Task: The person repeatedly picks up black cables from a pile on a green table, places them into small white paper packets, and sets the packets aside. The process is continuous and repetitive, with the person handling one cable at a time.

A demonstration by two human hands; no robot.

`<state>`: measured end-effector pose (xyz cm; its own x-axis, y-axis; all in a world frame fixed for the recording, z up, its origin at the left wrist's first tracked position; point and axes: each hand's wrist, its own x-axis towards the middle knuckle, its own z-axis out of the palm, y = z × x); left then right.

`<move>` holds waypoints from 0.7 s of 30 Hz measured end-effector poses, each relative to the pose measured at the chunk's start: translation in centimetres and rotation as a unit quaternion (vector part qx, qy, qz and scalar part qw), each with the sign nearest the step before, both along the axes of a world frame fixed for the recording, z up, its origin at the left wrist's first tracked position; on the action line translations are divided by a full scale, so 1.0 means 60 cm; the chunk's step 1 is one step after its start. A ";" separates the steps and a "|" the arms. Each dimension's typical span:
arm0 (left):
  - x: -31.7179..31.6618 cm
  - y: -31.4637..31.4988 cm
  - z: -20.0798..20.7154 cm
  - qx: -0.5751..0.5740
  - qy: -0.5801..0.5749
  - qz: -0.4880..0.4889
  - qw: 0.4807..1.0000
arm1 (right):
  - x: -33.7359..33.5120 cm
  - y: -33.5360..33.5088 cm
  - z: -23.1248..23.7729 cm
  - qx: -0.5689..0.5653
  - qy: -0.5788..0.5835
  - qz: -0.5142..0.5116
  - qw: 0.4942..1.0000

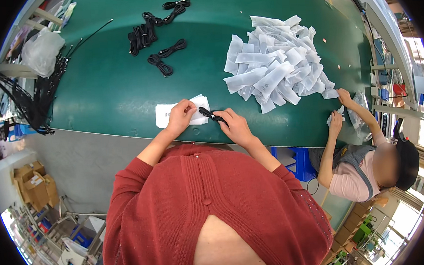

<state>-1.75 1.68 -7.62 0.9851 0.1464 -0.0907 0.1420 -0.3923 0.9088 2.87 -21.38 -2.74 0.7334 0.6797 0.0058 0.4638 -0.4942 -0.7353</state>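
Red knitted cardigan (149, 208) filled the lower centre; mid-frame, the right hand (235, 128) gripped a bundled black cable (213, 115), the left hand (181, 117) bent its fingers over flat white sheets (162, 116), hold unclear

Two own hands, the left hand (179, 117) and right hand (236, 127); one desk (109, 99), one co-worker (351, 183), one cap (407, 160); several overlapping black cable bundles (142, 37); white pouches (275, 62) heaped beyond counting.

Red knit cardigan (154, 212), round red button (207, 201)
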 end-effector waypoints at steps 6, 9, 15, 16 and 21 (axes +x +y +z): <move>-0.004 -0.002 0.030 0.075 -0.141 -0.088 0.983 | 0.010 0.004 -0.012 0.126 0.431 -0.086 0.889; -0.001 -0.006 0.068 0.113 -0.193 -0.137 0.965 | 0.003 0.012 -0.036 0.122 0.523 -0.114 0.836; 0.001 -0.015 0.084 0.097 -0.200 -0.109 0.969 | -0.010 0.047 -0.039 0.208 0.282 -0.071 0.934; 0.003 -0.014 0.087 0.082 -0.195 -0.091 0.973 | -0.010 0.054 -0.031 0.241 0.254 -0.084 0.933; 0.025 -0.015 0.107 -0.122 -0.103 -0.035 0.987 | 0.006 0.083 0.048 0.246 0.087 -0.107 0.959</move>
<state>-0.28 0.77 -1.21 0.9931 0.0767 0.0882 -0.0750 -0.1606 0.9842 3.24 -16.39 0.14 0.8749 0.4599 0.1519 0.2390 -0.1372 -0.9613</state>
